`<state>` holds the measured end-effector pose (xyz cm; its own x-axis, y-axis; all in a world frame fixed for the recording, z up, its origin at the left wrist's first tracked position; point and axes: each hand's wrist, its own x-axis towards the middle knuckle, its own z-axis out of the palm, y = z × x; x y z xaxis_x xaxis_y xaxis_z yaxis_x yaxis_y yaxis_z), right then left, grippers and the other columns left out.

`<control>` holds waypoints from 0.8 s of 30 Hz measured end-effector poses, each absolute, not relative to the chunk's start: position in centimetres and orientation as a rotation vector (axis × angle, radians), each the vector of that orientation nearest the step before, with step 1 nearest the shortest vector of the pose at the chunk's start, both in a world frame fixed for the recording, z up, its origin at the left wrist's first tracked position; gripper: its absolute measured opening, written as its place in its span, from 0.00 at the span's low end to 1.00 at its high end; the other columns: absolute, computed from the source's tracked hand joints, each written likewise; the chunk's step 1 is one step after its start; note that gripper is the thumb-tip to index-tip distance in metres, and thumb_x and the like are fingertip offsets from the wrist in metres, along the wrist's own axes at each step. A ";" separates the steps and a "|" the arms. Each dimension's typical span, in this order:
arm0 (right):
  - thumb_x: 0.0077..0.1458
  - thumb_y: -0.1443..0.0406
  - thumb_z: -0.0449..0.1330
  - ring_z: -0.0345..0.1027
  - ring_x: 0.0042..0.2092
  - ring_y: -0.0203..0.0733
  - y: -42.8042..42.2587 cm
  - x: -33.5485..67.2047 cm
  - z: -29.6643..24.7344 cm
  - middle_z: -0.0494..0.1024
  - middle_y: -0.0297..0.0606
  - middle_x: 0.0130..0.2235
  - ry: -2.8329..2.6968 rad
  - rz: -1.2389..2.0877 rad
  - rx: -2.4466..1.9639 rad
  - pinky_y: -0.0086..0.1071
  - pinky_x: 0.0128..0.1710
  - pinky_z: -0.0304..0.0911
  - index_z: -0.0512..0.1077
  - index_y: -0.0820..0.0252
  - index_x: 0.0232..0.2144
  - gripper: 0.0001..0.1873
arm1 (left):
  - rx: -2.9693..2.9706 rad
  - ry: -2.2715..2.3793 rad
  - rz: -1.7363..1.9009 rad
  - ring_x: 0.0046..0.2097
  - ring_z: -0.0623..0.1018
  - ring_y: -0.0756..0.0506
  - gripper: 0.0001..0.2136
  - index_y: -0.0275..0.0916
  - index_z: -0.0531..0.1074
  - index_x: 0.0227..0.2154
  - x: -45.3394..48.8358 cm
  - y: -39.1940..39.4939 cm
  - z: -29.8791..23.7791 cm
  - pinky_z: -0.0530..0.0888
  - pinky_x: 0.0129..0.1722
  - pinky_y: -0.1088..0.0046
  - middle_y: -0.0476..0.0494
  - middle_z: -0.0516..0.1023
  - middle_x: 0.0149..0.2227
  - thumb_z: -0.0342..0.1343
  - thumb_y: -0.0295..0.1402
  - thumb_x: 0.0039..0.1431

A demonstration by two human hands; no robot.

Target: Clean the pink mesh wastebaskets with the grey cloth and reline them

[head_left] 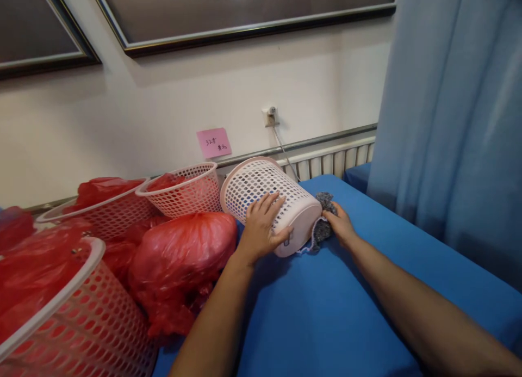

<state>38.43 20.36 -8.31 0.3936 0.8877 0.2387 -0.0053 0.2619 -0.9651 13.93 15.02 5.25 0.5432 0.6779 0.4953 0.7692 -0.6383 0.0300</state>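
Observation:
A white perforated plastic basket (265,189) lies tilted on its side on the blue bed-like surface (310,311). Its solid base faces me and to the right. My left hand (263,224) holds the basket near the base, fingers spread over the holed wall and thumb across the base's edge. At the base's right side, my right hand (340,222) pinches a grey fuzzy cloth (324,230) with a pale edging, pressed close against the basket. Part of the cloth is hidden behind the basket and my fingers.
To the left stand several perforated baskets (101,317) with red plastic bags. A full red bag (187,252) lies beside my left forearm. A pink note (214,143) and a plugged socket (270,117) are on the wall. Right is a blue curtain (440,105); behind, a radiator (338,159).

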 end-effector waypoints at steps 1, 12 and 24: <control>0.44 0.53 0.62 0.75 0.48 0.49 20.6 37.8 -8.5 0.82 0.41 0.48 -1.003 0.763 -1.154 0.45 0.51 0.69 0.73 0.58 0.50 0.30 | -2.566 -1.242 -0.715 0.69 0.60 0.33 0.33 0.42 0.62 0.67 13.4 15.3 5.2 0.54 0.67 0.49 0.35 0.62 0.69 0.57 0.48 0.61; 0.51 0.57 0.60 0.65 0.60 0.51 17.7 37.4 -5.6 0.70 0.48 0.57 -1.028 0.265 -1.253 0.51 0.64 0.58 0.67 0.58 0.56 0.30 | -2.521 -1.283 -0.666 0.67 0.61 0.30 0.37 0.44 0.61 0.67 12.5 15.4 5.7 0.58 0.64 0.45 0.35 0.60 0.70 0.62 0.48 0.56; 0.45 0.66 0.62 0.74 0.42 0.49 16.6 34.2 -7.7 0.77 0.39 0.41 -1.474 0.651 -1.511 0.46 0.49 0.70 0.74 0.55 0.43 0.19 | -2.497 -1.265 -0.726 0.62 0.66 0.31 0.36 0.43 0.65 0.64 12.2 15.7 5.4 0.65 0.60 0.48 0.35 0.66 0.64 0.64 0.48 0.54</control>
